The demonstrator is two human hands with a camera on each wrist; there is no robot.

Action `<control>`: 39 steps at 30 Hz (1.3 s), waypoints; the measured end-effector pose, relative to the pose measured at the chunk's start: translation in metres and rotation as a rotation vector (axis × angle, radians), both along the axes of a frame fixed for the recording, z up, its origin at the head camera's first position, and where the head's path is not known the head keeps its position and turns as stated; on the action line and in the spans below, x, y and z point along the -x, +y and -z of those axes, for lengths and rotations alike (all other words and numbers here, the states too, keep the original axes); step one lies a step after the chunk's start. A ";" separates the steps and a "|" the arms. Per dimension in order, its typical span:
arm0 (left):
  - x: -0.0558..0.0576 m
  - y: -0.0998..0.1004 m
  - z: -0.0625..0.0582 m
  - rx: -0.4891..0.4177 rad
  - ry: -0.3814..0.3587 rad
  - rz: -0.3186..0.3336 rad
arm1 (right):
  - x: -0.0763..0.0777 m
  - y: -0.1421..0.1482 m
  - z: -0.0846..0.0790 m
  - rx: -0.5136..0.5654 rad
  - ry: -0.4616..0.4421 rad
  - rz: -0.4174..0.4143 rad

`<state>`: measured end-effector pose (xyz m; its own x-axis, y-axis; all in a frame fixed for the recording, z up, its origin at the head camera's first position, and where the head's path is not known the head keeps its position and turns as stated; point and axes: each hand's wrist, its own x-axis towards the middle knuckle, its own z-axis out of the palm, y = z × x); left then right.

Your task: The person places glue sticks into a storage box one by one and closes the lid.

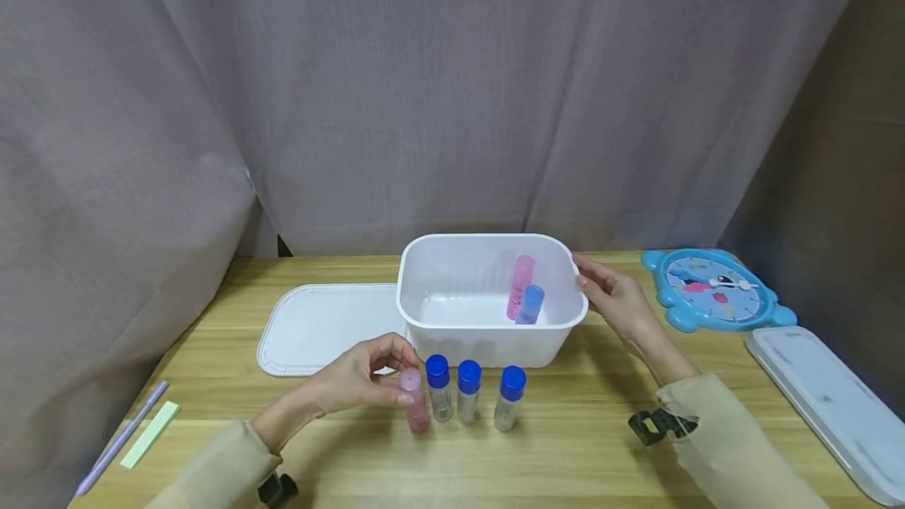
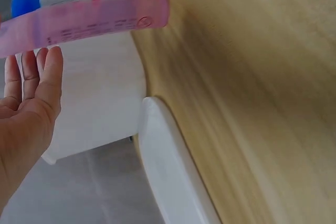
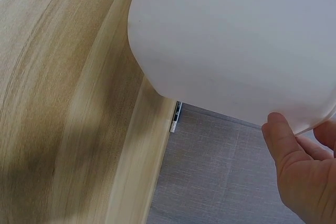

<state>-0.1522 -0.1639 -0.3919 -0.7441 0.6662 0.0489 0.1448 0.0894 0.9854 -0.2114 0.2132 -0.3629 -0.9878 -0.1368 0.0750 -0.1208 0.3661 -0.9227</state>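
My left hand (image 1: pixel 364 375) pinches a pink capped tube (image 1: pixel 415 412) near its top, in front of a white plastic bin (image 1: pixel 488 344). In the left wrist view the tube (image 2: pixel 105 18) spans the top, with fingertips right at its side. Three clear tubes with blue caps stand in a row to its right: one beside it (image 1: pixel 440 395), a middle one (image 1: pixel 468 399) and a right one (image 1: pixel 507 407). My right hand (image 1: pixel 615 293) grips the bin's right rim, its fingers against the outer wall (image 3: pixel 226 51). Inside the bin lean a pink tube (image 1: pixel 521 281) and a blue tube (image 1: pixel 530 305).
A white lid (image 1: pixel 325 328) lies left of the bin. At the far left are a purple pen (image 1: pixel 123 438) and a pale green strip (image 1: pixel 151 434). On the right lie a blue toy clock (image 1: pixel 717 289) and a long white case (image 1: pixel 834 407). Grey cloth (image 1: pixel 396 100) hangs behind.
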 end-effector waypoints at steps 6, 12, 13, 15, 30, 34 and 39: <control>-0.002 0.000 0.002 0.028 0.037 -0.020 | 0.000 0.000 0.001 -0.004 -0.006 0.006; 0.002 -0.012 -0.010 0.043 0.062 -0.069 | 0.001 0.000 0.002 0.004 0.005 -0.002; 0.004 -0.014 -0.016 0.038 0.064 -0.078 | 0.002 0.000 0.002 0.006 0.007 -0.005; 0.008 -0.020 -0.033 0.032 0.069 -0.103 | 0.002 0.000 0.000 -0.005 0.006 -0.004; 0.075 0.024 -0.108 -0.153 0.064 -0.398 | 0.001 0.002 0.001 0.003 -0.016 0.016; 0.093 0.057 -0.084 -0.138 0.068 -0.400 | 0.001 0.002 0.002 0.011 0.002 0.011; 0.106 0.089 -0.058 -0.047 0.062 -0.411 | 0.000 0.002 0.002 0.048 0.014 -0.003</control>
